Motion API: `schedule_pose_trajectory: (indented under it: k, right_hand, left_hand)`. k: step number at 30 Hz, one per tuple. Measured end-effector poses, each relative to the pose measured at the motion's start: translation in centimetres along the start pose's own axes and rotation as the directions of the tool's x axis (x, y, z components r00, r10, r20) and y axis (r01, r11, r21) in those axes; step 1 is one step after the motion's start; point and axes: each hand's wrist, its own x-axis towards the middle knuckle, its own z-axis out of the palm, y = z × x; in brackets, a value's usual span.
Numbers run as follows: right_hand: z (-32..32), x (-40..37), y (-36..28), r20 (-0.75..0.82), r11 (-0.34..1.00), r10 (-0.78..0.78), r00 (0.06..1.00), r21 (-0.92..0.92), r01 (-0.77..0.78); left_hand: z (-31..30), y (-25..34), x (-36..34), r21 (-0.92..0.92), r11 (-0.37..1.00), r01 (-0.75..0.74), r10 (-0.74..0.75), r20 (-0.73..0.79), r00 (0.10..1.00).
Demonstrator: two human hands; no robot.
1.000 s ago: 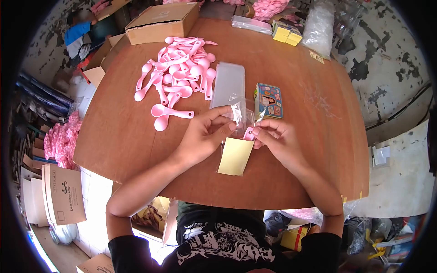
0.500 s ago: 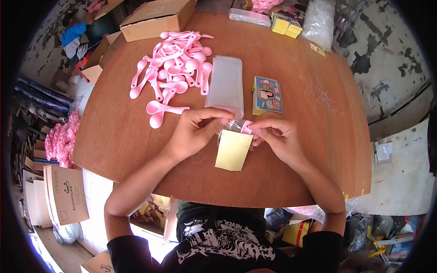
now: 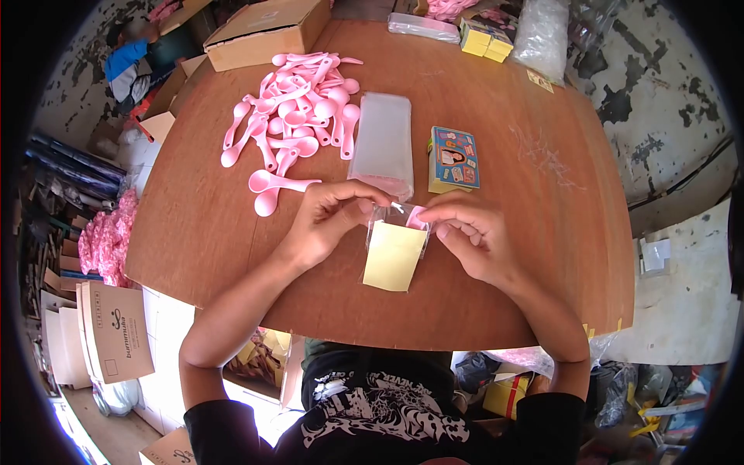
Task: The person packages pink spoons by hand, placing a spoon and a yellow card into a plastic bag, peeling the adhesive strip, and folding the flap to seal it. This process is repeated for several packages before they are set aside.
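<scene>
A clear plastic bag (image 3: 422, 246) with a plain yellow card (image 3: 391, 260) inside hangs between my hands, near the table's front edge. My left hand (image 3: 329, 221) is closed, pinching the bag's upper left corner between thumb and index finger. At the upper right corner, my right hand (image 3: 469, 232) grips the bag's edge, its index fingertip against a pink plastic piece (image 3: 416, 218), which looks like a spoon handle. The rest of that piece is hidden behind the card. Just beyond my hands lies a stack of clear bags (image 3: 384, 139). Two pink measuring spoons (image 3: 267, 186) rest beside my left hand.
A heap of pink spoons (image 3: 298, 108) covers the table's far left. Printed cards (image 3: 456, 159) are stacked right of the bags. A cardboard box (image 3: 267, 35), yellow card stacks (image 3: 487, 40) and a plastic roll (image 3: 542, 43) line the back. Another person (image 3: 128, 62) sits far left.
The bag has shifted slightly left with my hands. My right thumb has drawn a little away from the pink piece, which shows slightly lower in the bag.
</scene>
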Motion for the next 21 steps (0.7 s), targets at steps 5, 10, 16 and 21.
schedule_pose_trajectory:
  k: [5,10,16,21]
  right_hand:
    - [1.4,0.0,-0.4,-0.087,1.000,-0.017,0.996,0.012,0.018]
    - [2.4,-0.6,-1.2,-0.136,0.995,0.071,0.988,0.077,-0.061]
    - [1.7,0.5,-3.3,0.127,0.977,-0.106,0.986,0.199,0.080]
    - [-3.5,8.5,-0.3,-0.010,0.968,-0.033,0.999,-0.248,0.029]
  left_hand:
    - [0.7,1.0,0.2,0.123,0.992,-0.009,0.005,0.033,0.999]
    - [0.1,2.1,0.3,0.028,0.997,-0.073,0.071,0.071,0.995]
    - [2.7,6.6,-4.0,0.483,0.864,0.140,-0.296,0.264,0.918]
    - [1.2,5.9,-12.4,0.366,0.924,0.107,-0.291,0.496,0.818]
